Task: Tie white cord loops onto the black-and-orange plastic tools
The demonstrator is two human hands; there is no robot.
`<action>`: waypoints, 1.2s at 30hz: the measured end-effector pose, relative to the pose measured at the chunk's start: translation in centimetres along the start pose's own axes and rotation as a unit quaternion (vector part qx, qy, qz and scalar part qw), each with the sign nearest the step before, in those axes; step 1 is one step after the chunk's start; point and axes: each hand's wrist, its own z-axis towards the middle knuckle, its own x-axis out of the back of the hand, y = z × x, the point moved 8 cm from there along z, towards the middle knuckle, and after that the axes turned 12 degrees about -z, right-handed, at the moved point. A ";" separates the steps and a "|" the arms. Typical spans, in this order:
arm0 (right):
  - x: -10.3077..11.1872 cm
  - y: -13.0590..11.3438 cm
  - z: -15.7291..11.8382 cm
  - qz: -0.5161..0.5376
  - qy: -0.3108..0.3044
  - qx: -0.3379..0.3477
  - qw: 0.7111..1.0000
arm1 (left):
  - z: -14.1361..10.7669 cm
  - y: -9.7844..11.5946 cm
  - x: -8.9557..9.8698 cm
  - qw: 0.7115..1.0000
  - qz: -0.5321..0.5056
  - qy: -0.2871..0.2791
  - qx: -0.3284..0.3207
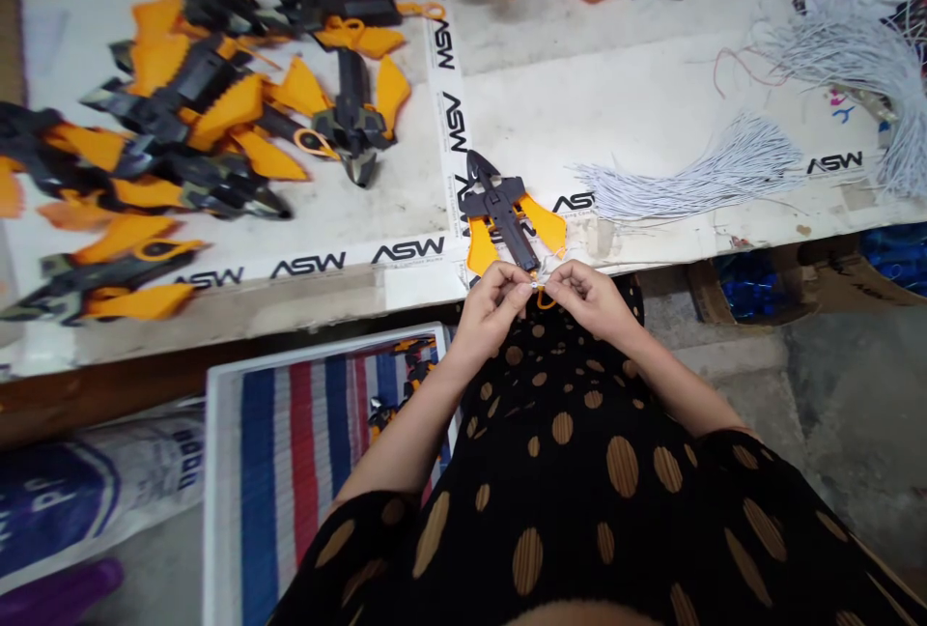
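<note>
A black and orange toy, shaped like a small aircraft (511,216), lies at the table's front edge, its dark pointed tip facing away from me. At its near end, an orange ring hangs over the edge between my hands. My left hand (498,309) is closed in a pinch, thumb against forefinger, on a thin white wire tie. Opposite it, my right hand (590,302) pinches the same tie, with fingertips almost touching the left ones. A thin pale strand loops above the right fingers. The fingers partly cover the tie and the toy's end.
Many similar toys (210,114) are heaped at left and along the back. A bundle of white wire ties (695,172) lies right, with a larger bundle (861,66) beyond. Below the table stand a white-framed crate with a striped lining (217,471) and a cardboard box (710,293).
</note>
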 end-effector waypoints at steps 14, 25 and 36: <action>0.5 -0.1 -0.5 0.027 -0.027 -0.020 0.999 | 0.2 3.6 -1.2 0.858 0.433 -0.106 -0.257; 6.3 0.1 -0.7 -0.120 0.127 0.081 0.981 | 3.7 2.5 0.7 0.893 0.429 0.003 -0.136; 9.9 2.5 3.3 -0.442 0.197 -0.023 0.875 | 2.4 0.7 4.3 0.862 0.460 0.198 -0.070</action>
